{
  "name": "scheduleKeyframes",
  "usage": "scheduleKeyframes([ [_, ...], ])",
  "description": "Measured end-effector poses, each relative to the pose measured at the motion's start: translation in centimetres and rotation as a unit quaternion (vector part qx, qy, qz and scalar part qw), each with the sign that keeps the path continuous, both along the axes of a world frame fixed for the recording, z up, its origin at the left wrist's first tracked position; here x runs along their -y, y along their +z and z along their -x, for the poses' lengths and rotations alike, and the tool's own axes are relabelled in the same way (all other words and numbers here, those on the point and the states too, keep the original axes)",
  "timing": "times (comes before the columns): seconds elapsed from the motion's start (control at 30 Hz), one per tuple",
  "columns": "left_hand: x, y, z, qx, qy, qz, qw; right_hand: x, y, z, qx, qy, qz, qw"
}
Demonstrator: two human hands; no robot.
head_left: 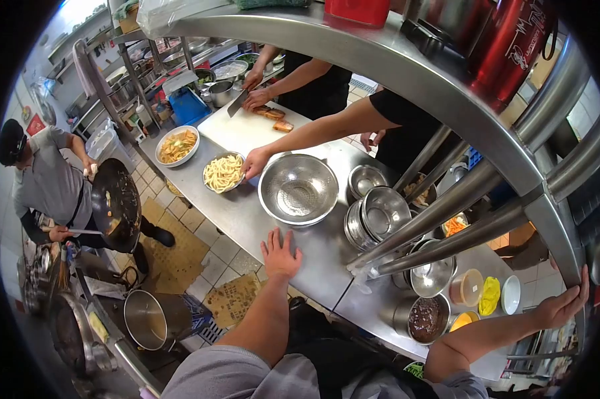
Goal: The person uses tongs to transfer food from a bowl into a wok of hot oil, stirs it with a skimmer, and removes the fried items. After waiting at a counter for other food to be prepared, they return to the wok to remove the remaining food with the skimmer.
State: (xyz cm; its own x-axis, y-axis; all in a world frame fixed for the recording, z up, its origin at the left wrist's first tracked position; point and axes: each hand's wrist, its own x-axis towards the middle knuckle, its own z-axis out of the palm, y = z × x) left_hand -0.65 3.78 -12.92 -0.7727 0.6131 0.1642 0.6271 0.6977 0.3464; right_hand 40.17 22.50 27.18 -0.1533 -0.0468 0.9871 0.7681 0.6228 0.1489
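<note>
My left hand (281, 254) lies with fingers spread on the steel table (326, 263), just below a large metal bowl (299, 189) that looks perforated at the bottom. Out to the right, my right hand (564, 307) rests with straight fingers against the steel shelf post (566, 246). Neither hand holds anything. Beyond the large bowl, a co-worker's hand (256, 161) touches the rim of a bowl of thick pale noodles (223, 173). Another co-worker holds a cleaver (237, 105) over sliced browned meat (271, 114) on a white cutting board (237, 133).
A bowl of cooked food (178, 146) stands at the table's far left. Stacked metal bowls (385, 213) and a pot of dark sauce (427, 319) occupy the right side. A steel overhead shelf (380, 50) arches above. At left, a person tilts a wok (116, 203) near a tall pot (146, 320).
</note>
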Motion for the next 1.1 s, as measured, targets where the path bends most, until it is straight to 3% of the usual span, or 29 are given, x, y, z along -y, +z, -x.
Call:
scheduleKeyframes([
  [1.1,0.0,0.1,0.0,0.015,0.006,0.010,1.000,0.9,-0.4,1.1,-0.056,-0.001,0.065,0.996],
])
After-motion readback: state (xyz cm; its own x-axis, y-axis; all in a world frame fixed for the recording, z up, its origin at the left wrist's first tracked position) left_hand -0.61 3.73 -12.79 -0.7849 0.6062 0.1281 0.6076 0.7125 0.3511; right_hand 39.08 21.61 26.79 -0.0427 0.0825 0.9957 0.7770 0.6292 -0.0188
